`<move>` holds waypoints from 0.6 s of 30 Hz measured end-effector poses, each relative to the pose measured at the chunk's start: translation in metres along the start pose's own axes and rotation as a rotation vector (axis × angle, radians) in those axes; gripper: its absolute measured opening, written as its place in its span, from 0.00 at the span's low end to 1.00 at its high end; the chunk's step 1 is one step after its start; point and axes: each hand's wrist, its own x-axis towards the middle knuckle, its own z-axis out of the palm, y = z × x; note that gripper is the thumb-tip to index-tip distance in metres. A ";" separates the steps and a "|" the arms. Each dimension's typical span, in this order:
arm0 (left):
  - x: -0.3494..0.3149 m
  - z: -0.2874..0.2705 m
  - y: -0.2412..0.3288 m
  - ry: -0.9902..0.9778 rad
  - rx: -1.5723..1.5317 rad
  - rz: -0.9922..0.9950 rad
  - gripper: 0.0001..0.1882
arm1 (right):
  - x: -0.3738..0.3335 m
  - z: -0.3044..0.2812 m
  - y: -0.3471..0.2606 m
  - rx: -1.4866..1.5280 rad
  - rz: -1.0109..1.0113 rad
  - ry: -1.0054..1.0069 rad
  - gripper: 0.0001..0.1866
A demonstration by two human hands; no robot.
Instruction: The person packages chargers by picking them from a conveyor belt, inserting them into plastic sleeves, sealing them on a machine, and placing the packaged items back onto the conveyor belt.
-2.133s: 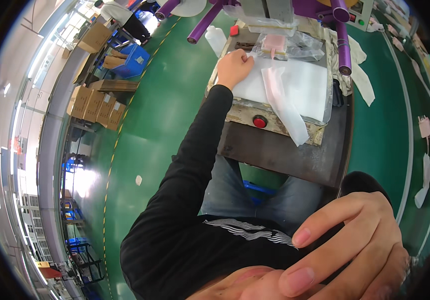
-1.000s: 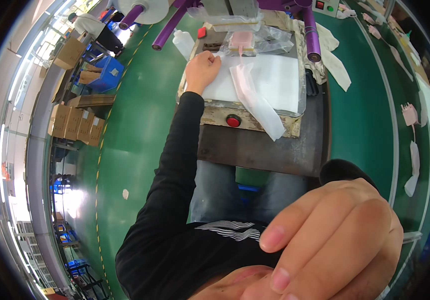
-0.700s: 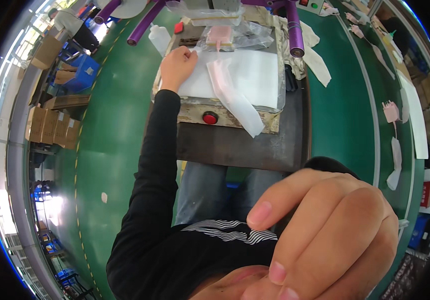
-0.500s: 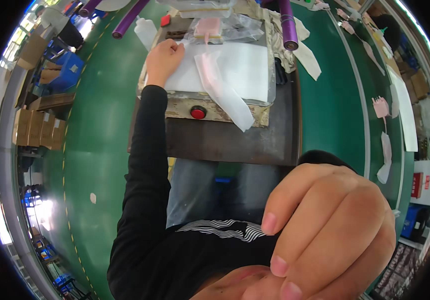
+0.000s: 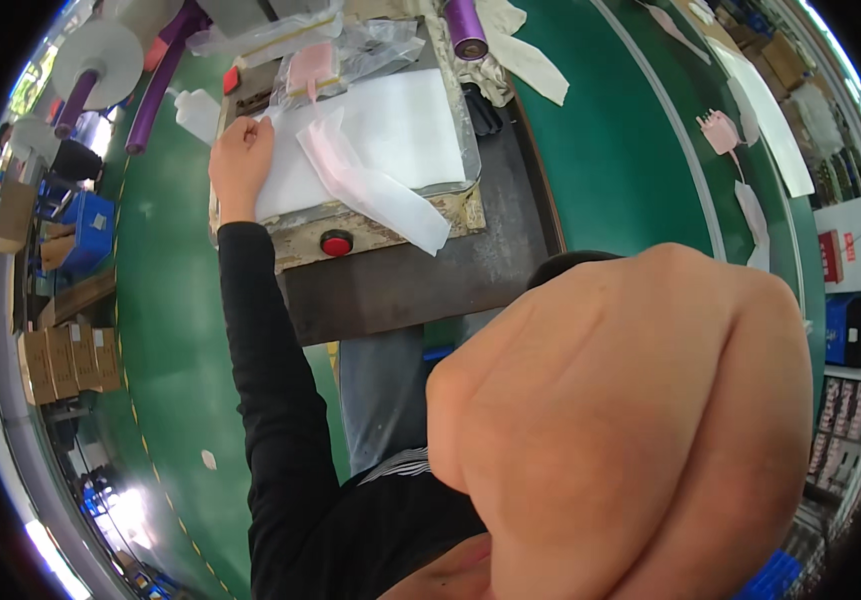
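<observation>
The pink piece (image 5: pixel 311 64) lay amid clear film (image 5: pixel 380 48) toward the platform's (image 5: pixel 295 253) back edge; its strip (image 5: pixel 323 152) was already sleeved, outside the film.

Crinkled film met a smooth white sheet (image 5: pixel 415 130); the left hand's (image 5: pixel 241 170) fingers (image 5: pixel 259 129) curled at the left edge, any grasp unclear; the right hand's (image 5: pixel 630 420) were hidden.

Glossy green floor (image 5: pixel 180 340) — yellow-striped line (image 5: pixel 144 448), brown cartons (image 5: pixel 65 362), bright windows (image 5: pixel 22 80)

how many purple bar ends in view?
3: leftmost end just below the pale disc, middle end right of that, rightmost end near top centre. More may be cut off above.
</observation>
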 end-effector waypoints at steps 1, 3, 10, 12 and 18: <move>-0.001 -0.001 -0.001 0.003 -0.004 -0.009 0.17 | -0.001 0.002 0.001 -0.003 -0.006 0.002 0.08; -0.001 -0.002 -0.001 0.001 -0.012 -0.019 0.17 | -0.001 0.002 0.002 -0.007 -0.008 0.003 0.08; -0.002 -0.007 0.000 -0.009 -0.018 -0.024 0.17 | -0.007 0.005 0.004 -0.003 -0.031 0.017 0.08; -0.001 -0.001 0.002 -0.012 -0.037 -0.038 0.18 | -0.006 0.008 0.004 -0.014 -0.036 0.020 0.08; -0.001 -0.004 0.003 0.005 -0.049 -0.019 0.18 | -0.006 0.007 0.006 -0.002 -0.059 0.020 0.08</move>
